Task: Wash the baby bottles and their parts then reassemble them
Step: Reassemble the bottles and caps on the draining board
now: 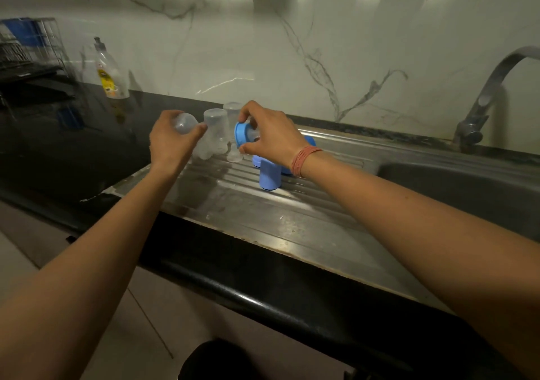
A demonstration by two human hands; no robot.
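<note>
Dim, greenish-grey cast overall. Light comes from overhead: rectangular glare patches on the glossy marble wall [350, 43], softer sheen on the steel drainboard [292, 219] and on the front edge of the black desk [263, 298]. Black desk surface crushes to near-black at left. Soft focus throughout, blurrier toward the corners. Wide-angle bending at the edges; forearms stretched large in the foreground.
</note>
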